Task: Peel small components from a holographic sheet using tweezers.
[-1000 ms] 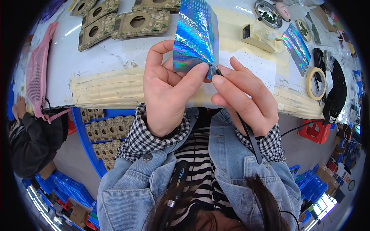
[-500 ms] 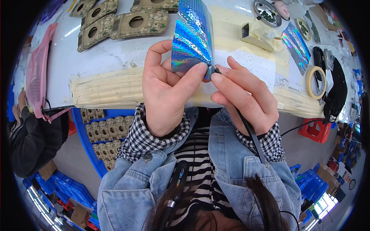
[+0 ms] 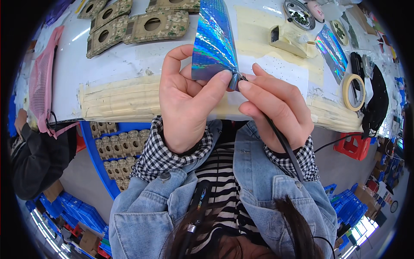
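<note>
Between thumb and fingers, my left hand pinches the gathered lower right corner of a shiny blue holographic film sheet. Its printed face rises away over the table, creased toward the pinch. My right hand is closed around slim black tweezers, whose rear end sticks out past my wrist. Their tips meet the film's corner beside my left thumb; the contact itself is partly hidden by my fingers. Several camouflage pieces with round holes lie flat beyond my left hand.
On the right lie a tape roll, a tape-wrapped dispenser, another holographic strip and a round metal dish with small dark bits. A pink mesh bag hangs at left, near another person's dark sleeve. Below is a blue tray.
My right hand and the tweezers have shifted slightly right. The film has turned a little, and its reflections differ. My left hand stays nearly in place.
</note>
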Available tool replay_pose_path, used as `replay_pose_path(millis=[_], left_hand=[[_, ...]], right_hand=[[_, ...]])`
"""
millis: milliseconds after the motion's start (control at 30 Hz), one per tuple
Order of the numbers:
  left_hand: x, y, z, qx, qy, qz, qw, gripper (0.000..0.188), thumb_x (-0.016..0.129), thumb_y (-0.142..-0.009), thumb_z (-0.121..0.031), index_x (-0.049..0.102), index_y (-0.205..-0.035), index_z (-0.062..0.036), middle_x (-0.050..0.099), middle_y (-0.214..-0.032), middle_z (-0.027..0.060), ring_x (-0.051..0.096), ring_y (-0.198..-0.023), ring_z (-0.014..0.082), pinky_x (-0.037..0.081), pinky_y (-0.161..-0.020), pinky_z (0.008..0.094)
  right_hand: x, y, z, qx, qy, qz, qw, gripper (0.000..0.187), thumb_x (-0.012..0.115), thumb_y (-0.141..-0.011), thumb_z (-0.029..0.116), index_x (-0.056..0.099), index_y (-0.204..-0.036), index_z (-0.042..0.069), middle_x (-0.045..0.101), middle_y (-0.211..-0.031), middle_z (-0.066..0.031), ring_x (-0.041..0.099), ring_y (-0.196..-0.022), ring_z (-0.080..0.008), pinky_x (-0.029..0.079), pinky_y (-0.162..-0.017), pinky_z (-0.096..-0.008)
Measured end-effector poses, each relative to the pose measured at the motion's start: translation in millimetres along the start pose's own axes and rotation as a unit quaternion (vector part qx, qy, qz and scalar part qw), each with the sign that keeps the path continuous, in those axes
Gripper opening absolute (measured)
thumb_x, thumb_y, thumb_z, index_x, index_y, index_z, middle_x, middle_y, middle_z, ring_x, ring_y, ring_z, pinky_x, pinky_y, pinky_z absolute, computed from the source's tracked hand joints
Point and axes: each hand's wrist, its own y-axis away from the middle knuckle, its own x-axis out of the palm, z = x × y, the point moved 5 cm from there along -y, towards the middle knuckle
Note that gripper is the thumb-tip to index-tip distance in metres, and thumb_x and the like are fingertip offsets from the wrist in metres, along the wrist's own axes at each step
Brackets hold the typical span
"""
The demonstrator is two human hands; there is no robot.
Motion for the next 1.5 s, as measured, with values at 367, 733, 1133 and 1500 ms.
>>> replay_pose_path(millis=[367,733,1133,1500], left_hand=[[0.1,-0.3,0.3,0.001,-0.007,-0.002,1.000,0.049,0.064,-0.083,0.007,0.034,-0.122,0.0015,0.067,-0.098,0.0160,0.067,-0.084,0.0168,0.055,-0.075,0.0266],[0.2,-0.2,-0.4,-0.001,0.002,-0.004,1.000,0.050,0.064,-0.083,0.006,0.035,-0.123,0.0012,0.067,-0.098,0.0164,0.067,-0.084,0.0170,0.055,-0.074,0.0273],[0.6,0.3,-1.2,0.002,-0.001,0.000,1.000,0.049,0.064,-0.084,0.006,0.035,-0.123,0.0014,0.066,-0.098,0.0161,0.067,-0.084,0.0169,0.055,-0.075,0.0277],[0.3,-1.7,0.1,0.025,0.021,-0.001,0.999,0.045,0.061,-0.086,0.006,0.035,-0.122,0.0018,0.065,-0.100,0.0157,0.066,-0.085,0.0171,0.055,-0.076,0.0289]], right_hand=[[0.7,1.4,1.1,0.000,0.003,0.003,1.000,0.033,0.077,-0.072,0.010,0.068,-0.103,0.002,0.065,-0.096,-0.0125,0.066,-0.088,-0.0253,0.056,-0.088,-0.0422],[4.3,3.6,1.7,-0.045,0.042,-0.003,0.998,0.034,0.078,-0.071,0.013,0.069,-0.102,0.001,0.065,-0.094,-0.0128,0.067,-0.087,-0.0262,0.057,-0.085,-0.0425],[4.0,3.8,0.7,-0.058,0.039,-0.007,0.998,0.033,0.078,-0.072,0.014,0.069,-0.101,0.001,0.065,-0.094,-0.0129,0.068,-0.086,-0.0266,0.057,-0.085,-0.0421],[-10.7,12.7,-0.6,-0.036,0.048,-0.008,0.998,0.034,0.078,-0.073,0.017,0.069,-0.103,0.003,0.065,-0.097,-0.0120,0.067,-0.089,-0.0248,0.056,-0.087,-0.0435]])
